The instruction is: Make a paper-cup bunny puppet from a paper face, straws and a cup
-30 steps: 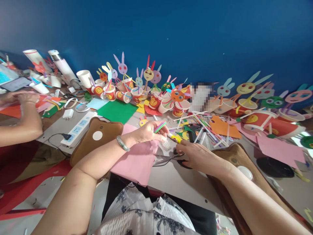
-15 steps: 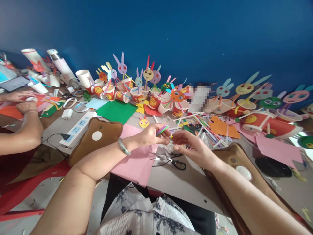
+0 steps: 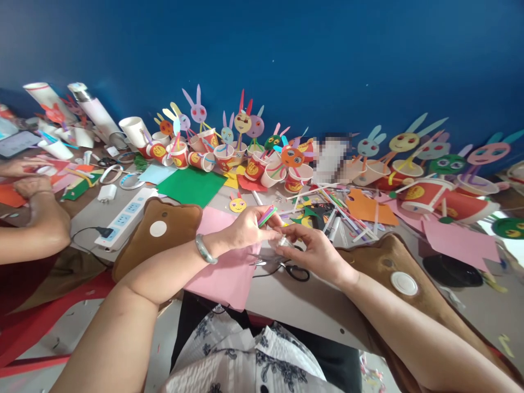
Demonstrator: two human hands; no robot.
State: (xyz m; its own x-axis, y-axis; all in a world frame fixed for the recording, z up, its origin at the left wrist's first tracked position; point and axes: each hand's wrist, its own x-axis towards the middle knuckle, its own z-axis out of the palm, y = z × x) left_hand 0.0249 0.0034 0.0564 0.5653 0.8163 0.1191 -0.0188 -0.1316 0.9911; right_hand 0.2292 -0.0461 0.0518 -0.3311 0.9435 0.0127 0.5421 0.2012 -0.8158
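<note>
My left hand (image 3: 245,229), with a pale green bangle on the wrist, is closed on a small bunch of coloured paper strips (image 3: 267,214) that stick out above the thumb. My right hand (image 3: 313,252) meets it fingertip to fingertip and pinches a small pale tube (image 3: 284,240); I cannot make out its details. Both hands hover just above a pink paper sheet (image 3: 229,267). A pair of black-handled scissors (image 3: 291,268) lies on the grey table (image 3: 303,311) under my right hand.
Two brown bear-shaped cushions (image 3: 164,229) (image 3: 393,267) flank my arms. Beyond lie a green sheet (image 3: 192,185), a white power strip (image 3: 123,218), loose straws (image 3: 344,215) and a row of paper-cup bunnies (image 3: 229,153). Another person's hands (image 3: 41,213) work at the left.
My right hand rose from the table by the scissors and came in against my left hand's fingertips. The yellow-ended stick it held before is mostly hidden in its fingers now.
</note>
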